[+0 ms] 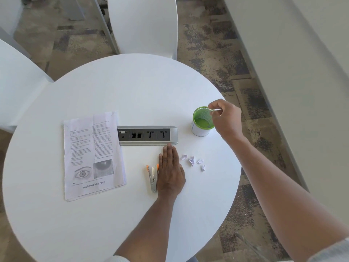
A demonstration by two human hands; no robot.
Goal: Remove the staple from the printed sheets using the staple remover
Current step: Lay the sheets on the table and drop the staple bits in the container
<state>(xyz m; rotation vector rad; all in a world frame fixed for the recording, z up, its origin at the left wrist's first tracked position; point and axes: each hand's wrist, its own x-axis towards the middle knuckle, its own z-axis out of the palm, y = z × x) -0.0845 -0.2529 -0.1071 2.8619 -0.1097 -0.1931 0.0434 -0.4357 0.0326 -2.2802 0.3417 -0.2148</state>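
I am resting my left hand flat on the round white worktop, fingers straight and together, fingertips reaching the near edge of the silver power strip set into the worktop's middle. The staple remover, silver with orange tips, is lying just beside that hand on its left side, touching or nearly touching the little-finger edge; I cannot tell which. I am not gripping it.

I am holding my right hand over the far-right rim of the green-lined cup, which is standing upright near the worktop's right edge. My thumb and forefinger are pinched together above the cup's mouth; whatever is between them is too small to make out.

The printed sheets are lying flat toward the left side of the worktop, their right edge overlapping the left end of the power strip, with an eye drawing near their lower edge. Four small crumpled paper scraps are sitting between my left hand and the worktop's right edge, well apart from the sheets.
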